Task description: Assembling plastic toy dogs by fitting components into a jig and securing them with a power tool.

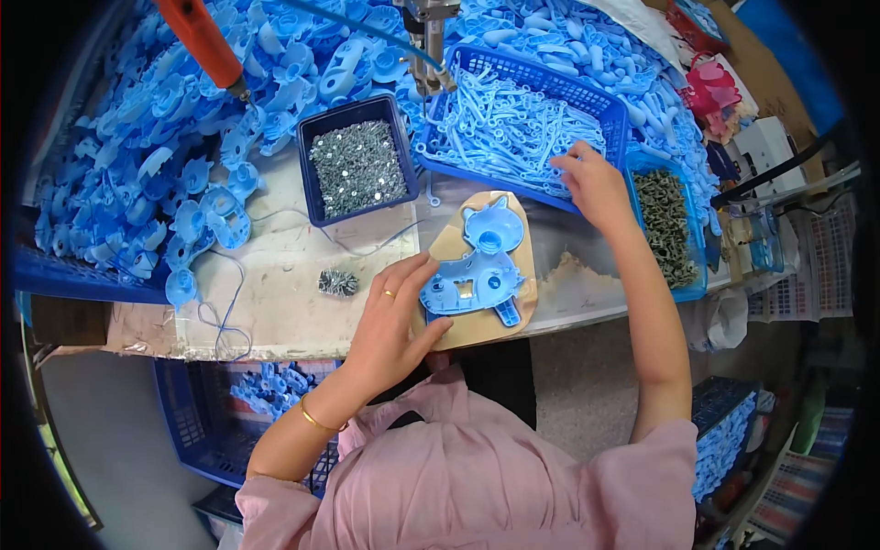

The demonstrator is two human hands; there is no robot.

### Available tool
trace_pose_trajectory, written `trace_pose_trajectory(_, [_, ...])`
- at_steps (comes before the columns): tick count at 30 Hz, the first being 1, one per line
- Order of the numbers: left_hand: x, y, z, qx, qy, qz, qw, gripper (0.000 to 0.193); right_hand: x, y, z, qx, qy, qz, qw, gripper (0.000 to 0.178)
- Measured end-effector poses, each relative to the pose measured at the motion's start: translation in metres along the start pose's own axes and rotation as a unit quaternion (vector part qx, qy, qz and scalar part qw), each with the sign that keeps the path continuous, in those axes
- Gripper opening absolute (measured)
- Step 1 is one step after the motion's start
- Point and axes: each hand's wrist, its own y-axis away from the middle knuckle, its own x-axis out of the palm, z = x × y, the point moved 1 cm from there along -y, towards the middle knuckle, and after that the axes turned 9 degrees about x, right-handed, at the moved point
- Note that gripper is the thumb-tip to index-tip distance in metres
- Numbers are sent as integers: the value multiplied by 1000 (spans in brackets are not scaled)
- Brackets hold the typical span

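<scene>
A light blue plastic shell (477, 270) shaped like an animal head lies on a tan wooden jig (440, 252) at the bench's front edge. My left hand (399, 316) rests on the jig's left side, fingers on the shell's edge. My right hand (591, 183) reaches into a blue basket (600, 96) filled with thin light blue plastic parts (513, 128), fingers curled among them; whether it grips one is hidden.
A dark blue tub of silver screws (357, 167) stands left of the basket. A small loose heap of screws (338, 282) lies by the jig. Piles of blue shells (174, 147) cover the back left. An orange-handled tool (202, 41) hangs overhead. A bin of dark metal parts (667, 229) sits right.
</scene>
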Motion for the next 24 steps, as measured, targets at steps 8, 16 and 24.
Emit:
trace_pose_trajectory(8, [3,-7,-5,4,-7,-6,1000,61,-1,-20,-15,87,-269,-15,959,6])
trace_pose_trajectory(16, [5,-32,-22,49,0,-40,998,59,-39,22,20,152,-673,136,711,3])
trace_pose_trajectory(24, [29,-37,-37,-35,111,74,990,34,-54,91,54,142,-599,260,744,9])
